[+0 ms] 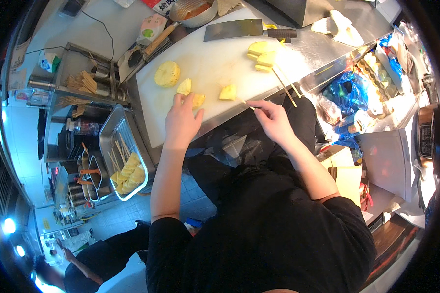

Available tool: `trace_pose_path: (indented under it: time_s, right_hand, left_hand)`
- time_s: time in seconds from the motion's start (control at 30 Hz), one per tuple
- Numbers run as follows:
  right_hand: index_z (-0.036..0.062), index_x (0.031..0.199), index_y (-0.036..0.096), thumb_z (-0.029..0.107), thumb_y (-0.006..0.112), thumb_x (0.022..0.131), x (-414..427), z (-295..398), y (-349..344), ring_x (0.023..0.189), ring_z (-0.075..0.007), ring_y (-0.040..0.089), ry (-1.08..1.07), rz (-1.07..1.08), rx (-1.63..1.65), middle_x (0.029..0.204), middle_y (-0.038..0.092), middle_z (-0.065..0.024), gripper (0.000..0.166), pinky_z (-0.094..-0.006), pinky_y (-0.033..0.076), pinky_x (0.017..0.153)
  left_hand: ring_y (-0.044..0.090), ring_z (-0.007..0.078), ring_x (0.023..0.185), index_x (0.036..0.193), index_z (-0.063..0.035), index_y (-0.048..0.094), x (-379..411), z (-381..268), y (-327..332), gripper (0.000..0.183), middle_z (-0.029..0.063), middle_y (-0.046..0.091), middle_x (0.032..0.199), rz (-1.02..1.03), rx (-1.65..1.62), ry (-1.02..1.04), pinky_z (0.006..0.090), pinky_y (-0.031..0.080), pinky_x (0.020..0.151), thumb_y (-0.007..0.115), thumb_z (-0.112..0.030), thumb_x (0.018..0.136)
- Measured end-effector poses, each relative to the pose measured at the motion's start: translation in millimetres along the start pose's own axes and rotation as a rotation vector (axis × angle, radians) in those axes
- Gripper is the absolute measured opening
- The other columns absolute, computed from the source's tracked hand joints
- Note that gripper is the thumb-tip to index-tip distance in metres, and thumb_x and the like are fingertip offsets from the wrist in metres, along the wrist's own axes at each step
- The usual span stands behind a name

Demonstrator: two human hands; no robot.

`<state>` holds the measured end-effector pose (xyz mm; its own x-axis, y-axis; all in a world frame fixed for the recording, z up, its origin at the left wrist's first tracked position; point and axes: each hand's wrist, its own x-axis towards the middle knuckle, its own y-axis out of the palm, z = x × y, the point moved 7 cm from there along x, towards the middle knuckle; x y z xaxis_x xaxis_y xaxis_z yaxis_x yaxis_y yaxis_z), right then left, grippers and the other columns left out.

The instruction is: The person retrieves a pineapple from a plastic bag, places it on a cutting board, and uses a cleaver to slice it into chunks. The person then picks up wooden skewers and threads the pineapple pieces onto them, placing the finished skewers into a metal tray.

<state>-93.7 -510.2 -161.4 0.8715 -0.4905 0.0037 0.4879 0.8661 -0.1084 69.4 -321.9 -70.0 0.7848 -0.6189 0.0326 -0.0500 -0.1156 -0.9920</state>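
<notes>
My left hand point(183, 119) is over the white cutting board point(209, 66), its fingertips at a cut pineapple chunk point(198, 100). Whether those fingers grip the chunk cannot be made out. Just beyond them lies another pineapple wedge point(184, 86). Between thumb and fingers, my right hand point(273, 119) pinches a thin wooden skewer point(248, 105) near the board's front edge. The skewer points at a pineapple piece point(227, 92) resting on the board. A thick pineapple round point(167, 74) sits to the left. Skewered pineapple slices point(266, 58) lie at the right, sticks overhanging the edge.
A cleaver point(238, 30) lies along the board's back, near a saucepan point(198, 13). At left, a metal tray point(113, 126) holds skewered pineapple point(130, 174) beside a rack of sticks point(84, 82). Bags point(346, 91) crowd the right. Another person point(99, 262) stands lower left.
</notes>
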Motion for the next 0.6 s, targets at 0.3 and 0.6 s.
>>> trace_pose_path:
  time_s: [0.3,0.6]
  right_hand:
    - [0.0045,0.124,0.073,0.002,0.059,0.098,-9,-9,-17,0.067,-0.0049,0.046,0.016,0.047,0.003,0.074,0.059,0.0026,0.030,-0.0239,0.040,0.060]
    - [0.0034,0.123,0.073,0.003,0.059,0.097,-12,-3,-27,0.066,-0.0064,0.049,0.003,0.011,0.010,0.076,0.063,-0.0023,0.029,-0.0251,0.042,0.060]
  left_hand:
    - [0.064,0.0359,0.118,0.126,-0.0089,0.069,32,-8,12,0.036,0.0131,0.061,0.136,-0.082,-0.223,0.405,0.0422,0.054,0.100,0.067,-0.006,0.090]
    - [0.060,0.0352,0.127,0.126,-0.0036,0.067,42,-24,20,0.036,0.0130,0.061,0.141,-0.064,-0.445,0.364,0.0418,0.050,0.106,0.071,-0.007,0.090]
